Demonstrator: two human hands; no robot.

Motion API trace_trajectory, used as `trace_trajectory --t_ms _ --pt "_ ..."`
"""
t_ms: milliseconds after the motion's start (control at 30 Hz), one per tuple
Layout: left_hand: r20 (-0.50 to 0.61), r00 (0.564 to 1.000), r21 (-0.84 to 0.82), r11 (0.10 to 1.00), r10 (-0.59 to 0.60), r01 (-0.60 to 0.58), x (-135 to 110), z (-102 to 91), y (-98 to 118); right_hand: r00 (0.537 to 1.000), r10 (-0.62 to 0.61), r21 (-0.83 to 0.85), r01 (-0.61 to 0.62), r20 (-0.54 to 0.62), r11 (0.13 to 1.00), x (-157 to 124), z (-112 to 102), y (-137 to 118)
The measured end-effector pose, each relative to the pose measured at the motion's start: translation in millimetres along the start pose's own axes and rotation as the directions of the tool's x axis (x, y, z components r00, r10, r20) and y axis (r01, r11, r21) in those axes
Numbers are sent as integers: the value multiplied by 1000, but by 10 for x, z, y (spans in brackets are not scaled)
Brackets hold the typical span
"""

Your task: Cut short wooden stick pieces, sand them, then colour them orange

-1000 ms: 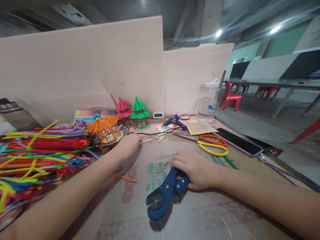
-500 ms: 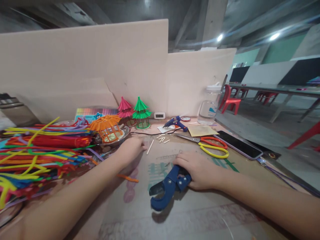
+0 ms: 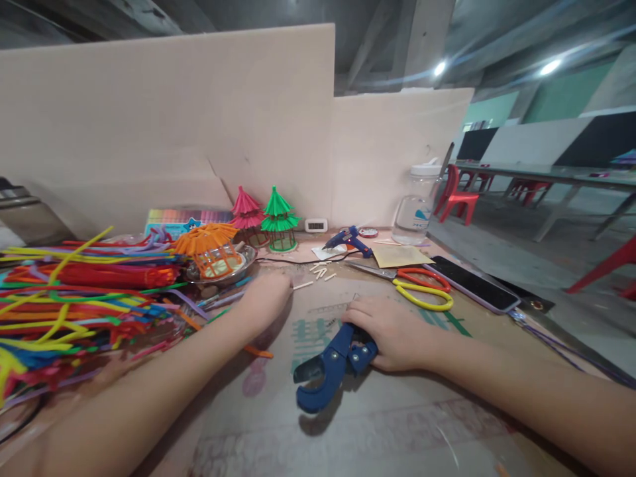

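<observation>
My right hand (image 3: 390,331) lies on the table, closed round the handles of a blue cutter (image 3: 325,368) whose curved jaws point toward me. My left hand (image 3: 268,297) reaches forward and pinches a short pale stick (image 3: 303,285) at its near end. More short pale sticks (image 3: 322,270) lie scattered just beyond it. An orange pipe-cleaner pavilion (image 3: 211,250) sits in a metal dish (image 3: 247,260) just left of my left hand.
A heap of coloured pipe cleaners (image 3: 74,298) fills the left. Pink (image 3: 247,215) and green (image 3: 281,218) pavilions stand by the back board. A blue glue gun (image 3: 348,240), yellow-and-orange scissors (image 3: 422,288), a phone (image 3: 472,281) and a plastic jar (image 3: 415,205) lie to the right.
My left hand has drawn a little toward me with the stick, which has turned to point right. The cutter has shifted slightly under my right hand.
</observation>
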State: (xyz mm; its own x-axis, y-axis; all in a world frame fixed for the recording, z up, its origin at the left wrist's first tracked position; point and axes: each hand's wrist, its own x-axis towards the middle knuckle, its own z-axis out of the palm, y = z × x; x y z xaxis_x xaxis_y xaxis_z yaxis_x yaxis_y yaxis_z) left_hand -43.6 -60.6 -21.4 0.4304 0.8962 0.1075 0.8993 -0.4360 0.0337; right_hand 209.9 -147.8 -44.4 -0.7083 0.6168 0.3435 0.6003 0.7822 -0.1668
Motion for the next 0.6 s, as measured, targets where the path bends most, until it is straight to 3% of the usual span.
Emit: trace_trajectory --t_ms 167,300,400,500,600 --pt "-82 997 -58 998 -6 2 -41 -316 -19 995 21 13 -20 -97 1000 -17 22 14" --pt "-174 983 -240 966 51 -92 -237 -731 107 955 196 123 -172 -222 977 -17 -30 95" --pt "-310 946 -579 771 94 -266 -433 -933 248 883 340 234 -273 -325 933 14 -110 171" --pt "-360 927 -678 652 107 -339 -592 -1018 396 812 412 257 -330 -414 908 43 -201 230" --pt "-364 920 -706 602 143 -373 -687 -1044 510 822 317 184 -260 -473 948 39 -294 272"
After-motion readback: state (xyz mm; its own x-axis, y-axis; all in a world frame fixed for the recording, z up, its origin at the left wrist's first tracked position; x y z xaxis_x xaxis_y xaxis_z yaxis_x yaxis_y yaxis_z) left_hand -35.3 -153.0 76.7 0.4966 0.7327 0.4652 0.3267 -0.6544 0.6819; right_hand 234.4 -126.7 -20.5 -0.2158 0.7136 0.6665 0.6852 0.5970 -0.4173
